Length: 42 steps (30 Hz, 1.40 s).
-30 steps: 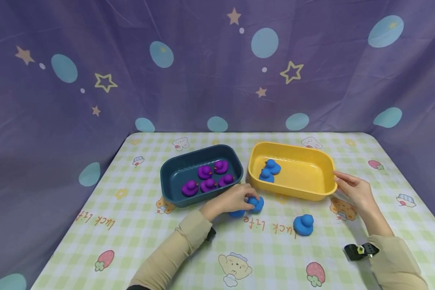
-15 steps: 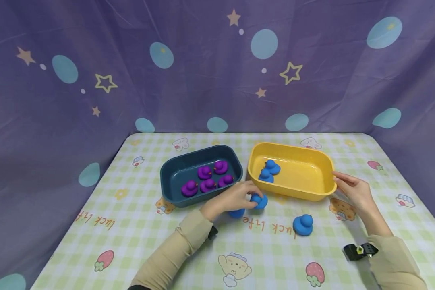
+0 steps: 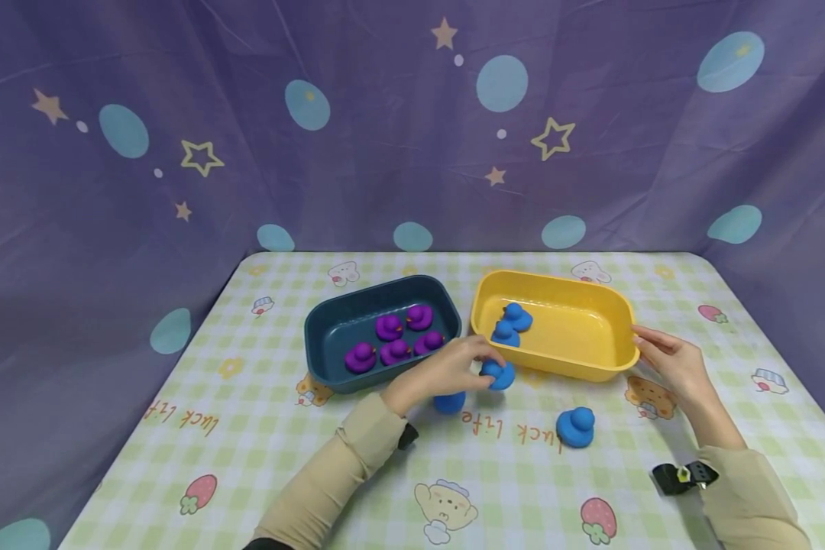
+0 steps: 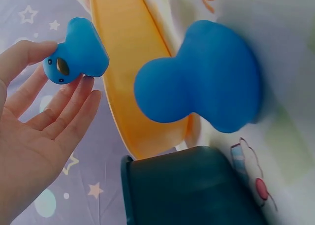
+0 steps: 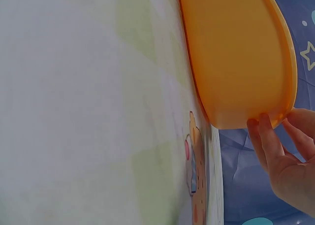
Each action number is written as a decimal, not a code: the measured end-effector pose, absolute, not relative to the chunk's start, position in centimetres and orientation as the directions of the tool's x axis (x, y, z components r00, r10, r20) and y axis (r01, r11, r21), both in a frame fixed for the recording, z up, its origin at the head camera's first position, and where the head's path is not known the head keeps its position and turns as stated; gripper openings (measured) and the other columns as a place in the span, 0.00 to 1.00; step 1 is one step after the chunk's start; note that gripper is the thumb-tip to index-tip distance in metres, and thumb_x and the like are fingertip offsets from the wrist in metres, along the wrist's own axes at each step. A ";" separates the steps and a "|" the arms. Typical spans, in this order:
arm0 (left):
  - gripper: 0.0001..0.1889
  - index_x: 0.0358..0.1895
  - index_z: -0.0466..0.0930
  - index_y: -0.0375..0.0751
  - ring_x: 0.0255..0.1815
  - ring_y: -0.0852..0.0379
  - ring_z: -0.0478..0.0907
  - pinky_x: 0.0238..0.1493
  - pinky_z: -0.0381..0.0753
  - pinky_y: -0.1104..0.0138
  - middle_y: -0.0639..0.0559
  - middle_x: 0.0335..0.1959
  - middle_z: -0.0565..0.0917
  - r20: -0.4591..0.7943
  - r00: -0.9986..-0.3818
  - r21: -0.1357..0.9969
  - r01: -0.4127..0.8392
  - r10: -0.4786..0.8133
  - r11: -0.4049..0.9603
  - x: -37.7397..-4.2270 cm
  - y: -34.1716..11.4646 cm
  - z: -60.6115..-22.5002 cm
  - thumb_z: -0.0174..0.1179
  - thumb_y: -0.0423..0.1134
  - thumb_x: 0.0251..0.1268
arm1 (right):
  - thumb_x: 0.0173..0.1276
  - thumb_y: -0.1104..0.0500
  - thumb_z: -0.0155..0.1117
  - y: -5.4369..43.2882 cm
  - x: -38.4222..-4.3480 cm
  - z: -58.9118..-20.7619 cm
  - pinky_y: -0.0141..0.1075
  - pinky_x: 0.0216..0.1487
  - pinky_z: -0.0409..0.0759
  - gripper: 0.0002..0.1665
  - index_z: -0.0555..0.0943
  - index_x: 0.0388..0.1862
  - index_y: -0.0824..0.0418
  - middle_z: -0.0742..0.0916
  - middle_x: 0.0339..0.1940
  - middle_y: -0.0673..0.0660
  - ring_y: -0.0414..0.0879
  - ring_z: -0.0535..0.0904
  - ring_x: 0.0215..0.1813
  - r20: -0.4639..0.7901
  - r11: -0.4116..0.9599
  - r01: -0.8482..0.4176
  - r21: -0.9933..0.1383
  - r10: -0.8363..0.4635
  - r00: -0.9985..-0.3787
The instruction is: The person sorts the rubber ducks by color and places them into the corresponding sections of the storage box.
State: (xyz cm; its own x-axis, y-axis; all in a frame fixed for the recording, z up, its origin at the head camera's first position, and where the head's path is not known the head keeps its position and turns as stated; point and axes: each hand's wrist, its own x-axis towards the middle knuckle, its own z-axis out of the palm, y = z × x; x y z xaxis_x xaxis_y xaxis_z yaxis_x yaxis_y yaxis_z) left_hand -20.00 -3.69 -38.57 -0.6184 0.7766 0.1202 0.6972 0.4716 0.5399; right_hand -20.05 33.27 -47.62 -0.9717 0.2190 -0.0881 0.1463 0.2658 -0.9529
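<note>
My left hand [image 3: 447,368] pinches a blue toy duck [image 4: 81,52] between thumb and fingers, held in front of the yellow tub [image 3: 557,363] near its left corner. Another blue duck [image 3: 449,403] sits on the table under my left wrist and appears large in the left wrist view. A third blue duck [image 3: 576,428] stands on the cloth farther right. Two blue ducks [image 3: 506,334] sit inside the tub at its left end. With fairly straight fingers, my right hand [image 3: 675,367] touches the tub's right end, fingertips [image 5: 265,120] against the outer wall.
A dark teal tub [image 3: 347,294] holding several purple ducks [image 3: 389,328] stands left of the yellow one, close beside it. Both rest on a checked tablecloth [image 3: 302,489] with printed figures. A purple curtain [image 3: 385,176] hangs behind the table.
My left hand has moved a little right and up with its blue duck, toward the yellow tub. More of the duck below that wrist shows. The right hand keeps its place.
</note>
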 end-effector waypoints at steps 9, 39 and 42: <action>0.11 0.42 0.80 0.41 0.37 0.57 0.72 0.39 0.70 0.77 0.51 0.40 0.77 0.150 -0.610 0.551 0.705 0.778 0.447 -20.2 -3.0 -37.9 0.59 0.34 0.54 | 0.54 0.39 0.59 33.3 -20.0 -47.5 0.20 0.39 0.75 0.38 0.70 0.59 0.60 0.77 0.48 0.39 0.21 0.73 0.39 -0.093 0.262 0.151 -0.953 0.220 -0.971; 0.12 0.44 0.79 0.39 0.38 0.59 0.71 0.41 0.69 0.78 0.50 0.40 0.78 0.193 -0.617 0.560 0.708 0.763 0.431 -23.1 1.0 -36.8 0.59 0.33 0.55 | 0.55 0.38 0.58 33.1 -20.0 -47.6 0.19 0.39 0.74 0.39 0.70 0.60 0.60 0.76 0.51 0.41 0.20 0.72 0.40 -0.071 0.312 0.140 -0.940 0.222 -0.972; 0.13 0.45 0.79 0.39 0.37 0.60 0.70 0.41 0.68 0.78 0.51 0.39 0.79 0.187 -0.624 0.563 0.701 0.759 0.438 -23.4 1.5 -36.8 0.59 0.34 0.55 | 0.55 0.39 0.58 33.2 -19.9 -47.5 0.20 0.38 0.75 0.38 0.70 0.60 0.60 0.77 0.52 0.42 0.21 0.73 0.39 -0.086 0.299 0.152 -0.942 0.223 -0.971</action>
State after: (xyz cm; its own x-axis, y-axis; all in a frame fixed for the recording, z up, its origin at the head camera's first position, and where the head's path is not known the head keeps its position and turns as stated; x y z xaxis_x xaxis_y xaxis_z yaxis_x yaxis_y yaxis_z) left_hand -23.45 1.48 -36.77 -0.6239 0.7588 0.1870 0.7010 0.4377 0.5630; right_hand -19.92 33.23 -47.54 -0.9709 0.2233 -0.0863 0.1524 0.2986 -0.9421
